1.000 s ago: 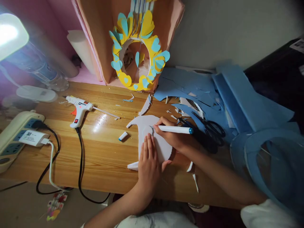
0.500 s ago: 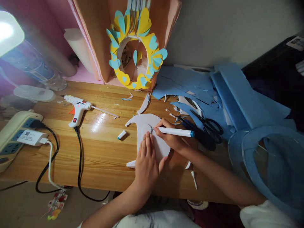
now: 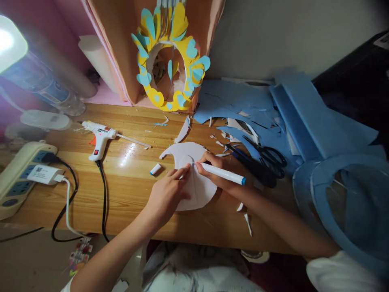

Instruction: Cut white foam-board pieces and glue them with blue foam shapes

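Note:
My right hand [image 3: 214, 168] is closed around a white marker with blue ends [image 3: 226, 173], its tip on a white foam board cut-out [image 3: 202, 194]. The cut-out lies flat, with a curved point at its upper left. A small rounded white piece [image 3: 189, 159] rests on top of it, beside the marker tip. My left hand [image 3: 170, 188] is closed, its bent fingertips pressing this small piece down; part of the piece is hidden under them. The marker cap [image 3: 155, 169] lies on the table just left of the cut-out.
On the left are a glue gun [image 3: 100, 138] with its cord and a power strip [image 3: 27, 174]. Scissors [image 3: 266, 156], blue sheets [image 3: 234, 97] and scraps lie to the right. A yellow-and-blue paper wreath [image 3: 170, 106] stands at the back; blue rings [image 3: 317, 194] are at the right.
My left hand has shifted left and turned, from lying flat across the cut-out to pressing with bent fingertips. The marker tip has moved slightly, and its rear end has swung down.

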